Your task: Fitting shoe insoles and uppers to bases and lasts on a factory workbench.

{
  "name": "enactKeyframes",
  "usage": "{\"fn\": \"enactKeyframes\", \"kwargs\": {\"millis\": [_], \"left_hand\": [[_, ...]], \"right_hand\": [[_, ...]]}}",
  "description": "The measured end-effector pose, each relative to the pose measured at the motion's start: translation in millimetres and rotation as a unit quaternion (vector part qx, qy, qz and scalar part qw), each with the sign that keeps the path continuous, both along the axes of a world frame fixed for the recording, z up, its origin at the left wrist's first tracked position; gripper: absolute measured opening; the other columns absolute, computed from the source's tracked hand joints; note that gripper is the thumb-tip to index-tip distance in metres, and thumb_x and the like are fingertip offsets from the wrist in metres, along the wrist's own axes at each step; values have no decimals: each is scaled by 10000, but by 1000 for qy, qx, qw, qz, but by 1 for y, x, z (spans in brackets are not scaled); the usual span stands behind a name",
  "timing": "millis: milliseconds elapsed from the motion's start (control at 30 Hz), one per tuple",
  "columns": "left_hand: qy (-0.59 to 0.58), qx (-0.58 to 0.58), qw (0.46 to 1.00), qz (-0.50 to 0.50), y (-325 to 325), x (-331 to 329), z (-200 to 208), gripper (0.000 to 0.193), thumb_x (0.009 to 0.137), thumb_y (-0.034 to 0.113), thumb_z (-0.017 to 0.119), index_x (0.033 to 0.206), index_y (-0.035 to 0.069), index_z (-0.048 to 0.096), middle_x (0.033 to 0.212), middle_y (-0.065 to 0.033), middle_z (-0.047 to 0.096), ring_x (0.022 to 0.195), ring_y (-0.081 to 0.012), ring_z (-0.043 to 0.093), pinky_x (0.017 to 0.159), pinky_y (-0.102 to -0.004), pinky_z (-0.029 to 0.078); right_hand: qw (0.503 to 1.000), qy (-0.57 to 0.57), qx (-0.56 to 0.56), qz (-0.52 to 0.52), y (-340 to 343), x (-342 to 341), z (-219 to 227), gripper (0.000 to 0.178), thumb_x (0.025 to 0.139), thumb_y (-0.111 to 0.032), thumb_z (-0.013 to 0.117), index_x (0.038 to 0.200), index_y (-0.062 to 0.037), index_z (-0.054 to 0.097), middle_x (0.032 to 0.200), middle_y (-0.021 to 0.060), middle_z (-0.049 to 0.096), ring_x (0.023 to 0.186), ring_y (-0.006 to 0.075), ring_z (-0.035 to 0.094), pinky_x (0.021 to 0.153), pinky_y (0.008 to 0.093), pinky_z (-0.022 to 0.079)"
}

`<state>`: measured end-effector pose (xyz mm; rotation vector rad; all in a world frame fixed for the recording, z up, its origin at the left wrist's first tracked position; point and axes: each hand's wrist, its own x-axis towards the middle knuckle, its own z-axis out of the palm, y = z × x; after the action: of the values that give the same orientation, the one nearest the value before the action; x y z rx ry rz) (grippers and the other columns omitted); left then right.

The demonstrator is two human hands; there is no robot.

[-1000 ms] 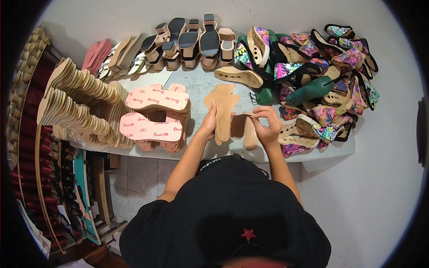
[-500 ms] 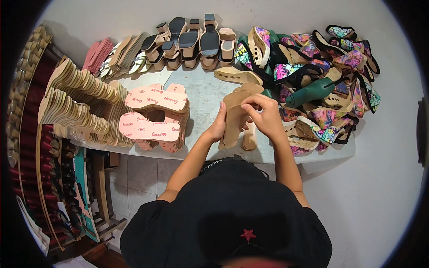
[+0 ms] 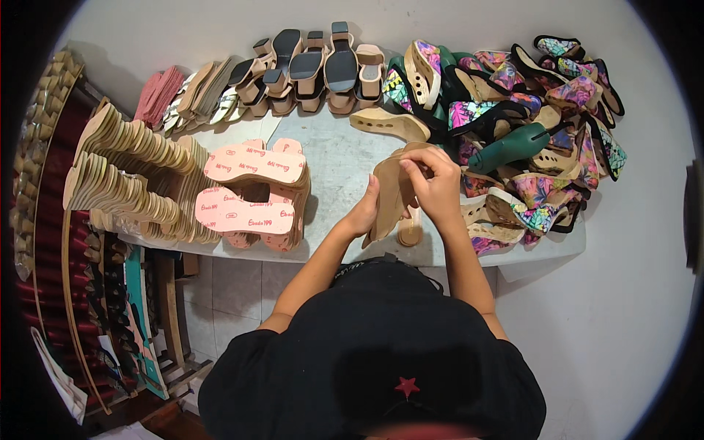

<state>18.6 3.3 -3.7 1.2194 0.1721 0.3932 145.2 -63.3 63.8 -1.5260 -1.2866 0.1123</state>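
Tan shoe insoles (image 3: 389,204) are held together in front of me, tilted and partly fanned. My left hand (image 3: 364,209) grips their left edge, thumb on the near face and fingers mostly hidden behind. At the upper right edge my right hand (image 3: 438,182) pinches the insoles between thumb and fingers. Below the right hand, the rounded end of another tan insole (image 3: 411,231) lies on the table; the rest of it is hidden.
Left on the grey table (image 3: 339,165) stand pink printed insoles (image 3: 246,214) in stacks and rows of beige sole pieces (image 3: 125,183). Heeled sandals (image 3: 342,70) line the back. On the right is a heap of patterned wedge shoes (image 3: 539,187) with a green shoe last (image 3: 513,147).
The held insoles have tilted more onto their edge and their tops sit closer together. My right fingers have shifted slightly up along their edge; my left hand has moved slightly right.
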Motion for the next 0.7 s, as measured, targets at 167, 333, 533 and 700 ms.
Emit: {"fn": "enactKeyframes", "kwargs": {"millis": [167, 333, 533, 700], "left_hand": [[-2, 15, 1000, 5, -2, 1, 3, 883, 810, 726, 96, 1230, 12, 398, 974, -119, 554, 809, -182, 573, 723, -307, 486], [34, 83, 995, 42, -9, -4, 13, 875, 804, 742, 152, 1157, -4, 442, 905, -113, 550, 786, -172, 557, 703, -297, 464], [1, 148, 988, 48, -10, -5, 26, 900, 794, 753, 228, 1162, -44, 424, 916, -119, 548, 788, -167, 538, 686, -284, 459], [-7, 157, 986, 55, -13, -3, 30, 903, 787, 760, 244, 1169, -37, 426, 905, -126, 555, 794, -175, 542, 689, -289, 460]], "right_hand": [[990, -86, 81, -77, 0, -4, -14, 104, 687, -144, 711, 767, -96, 666, 720, 29, 606, 704, 200, 548, 667, 319, 376], [960, -174, 181, -124, -1, -7, -14, 181, 644, -172, 739, 805, -112, 682, 771, 10, 581, 734, 201, 520, 661, 319, 379], [962, -185, 178, -92, -8, 0, -7, 224, 626, -177, 757, 819, -105, 668, 785, 9, 564, 742, 191, 510, 689, 323, 360], [958, -193, 202, -63, -11, 6, -5, 231, 625, -186, 757, 819, -105, 660, 778, 10, 579, 744, 192, 528, 699, 324, 354]]}}
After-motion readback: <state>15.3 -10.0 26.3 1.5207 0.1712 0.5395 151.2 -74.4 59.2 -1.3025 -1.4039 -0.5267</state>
